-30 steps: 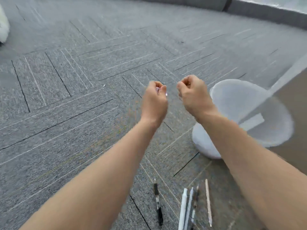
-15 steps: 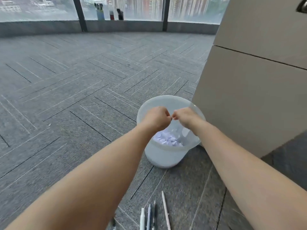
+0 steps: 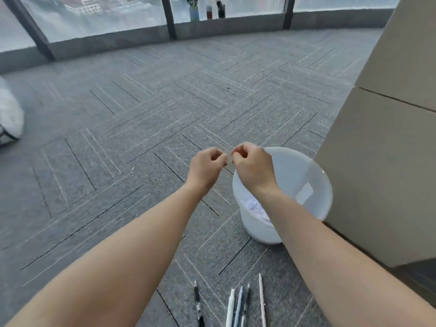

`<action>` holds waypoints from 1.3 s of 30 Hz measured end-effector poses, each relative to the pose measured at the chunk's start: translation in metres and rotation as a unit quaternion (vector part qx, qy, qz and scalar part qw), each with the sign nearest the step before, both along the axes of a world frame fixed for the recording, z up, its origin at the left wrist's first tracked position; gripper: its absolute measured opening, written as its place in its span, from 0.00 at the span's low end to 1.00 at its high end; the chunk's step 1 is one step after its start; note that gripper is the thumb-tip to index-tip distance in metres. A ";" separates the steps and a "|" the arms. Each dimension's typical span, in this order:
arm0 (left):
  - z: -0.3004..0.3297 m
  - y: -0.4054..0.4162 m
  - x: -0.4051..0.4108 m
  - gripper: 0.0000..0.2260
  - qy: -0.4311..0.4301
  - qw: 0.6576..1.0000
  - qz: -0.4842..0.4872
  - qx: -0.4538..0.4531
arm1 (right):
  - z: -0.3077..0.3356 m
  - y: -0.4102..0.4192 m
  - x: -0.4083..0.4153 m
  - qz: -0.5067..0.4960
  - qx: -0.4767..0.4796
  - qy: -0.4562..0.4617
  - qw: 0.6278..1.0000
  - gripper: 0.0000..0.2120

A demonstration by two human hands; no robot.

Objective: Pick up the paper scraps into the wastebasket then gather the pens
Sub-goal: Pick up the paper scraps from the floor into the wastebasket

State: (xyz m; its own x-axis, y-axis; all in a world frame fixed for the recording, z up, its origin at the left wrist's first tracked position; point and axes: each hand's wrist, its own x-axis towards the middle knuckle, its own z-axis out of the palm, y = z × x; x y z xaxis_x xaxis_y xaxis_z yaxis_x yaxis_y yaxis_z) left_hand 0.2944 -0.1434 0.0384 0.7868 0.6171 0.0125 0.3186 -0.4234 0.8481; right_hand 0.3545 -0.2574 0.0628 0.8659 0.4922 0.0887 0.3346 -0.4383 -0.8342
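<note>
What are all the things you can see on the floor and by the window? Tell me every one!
wastebasket: one, white see-through, on the carpet beside the beige cabinet
paper scraps: a pile, white, inside the wastebasket
pens: five, one black, the others white, grey, dark and pale, lying on the carpet at the bottom edge
cabinet: one, beige, right side
containers: a few, blurred, on the window ledge
white bag: one, far left edge
left hand: fingers curled, raised left of the wastebasket
right hand: fingers curled, over the wastebasket's rim
</note>
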 end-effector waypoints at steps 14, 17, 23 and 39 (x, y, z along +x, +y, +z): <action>-0.127 0.176 -0.172 0.11 0.421 0.886 -0.126 0.151 | -0.152 0.109 -0.125 0.240 -0.261 0.148 0.923 0.10; -0.184 0.197 -0.194 0.11 0.442 0.871 -0.167 0.135 | -0.206 0.132 -0.156 0.274 -0.312 0.142 0.898 0.11; -0.263 0.228 -0.218 0.07 0.400 0.911 -0.086 0.045 | -0.289 0.186 -0.213 0.345 -0.364 0.096 0.860 0.12; -0.290 0.229 -0.121 0.03 0.238 0.965 -0.100 0.037 | -0.312 0.202 -0.189 0.213 -0.260 0.133 0.932 0.02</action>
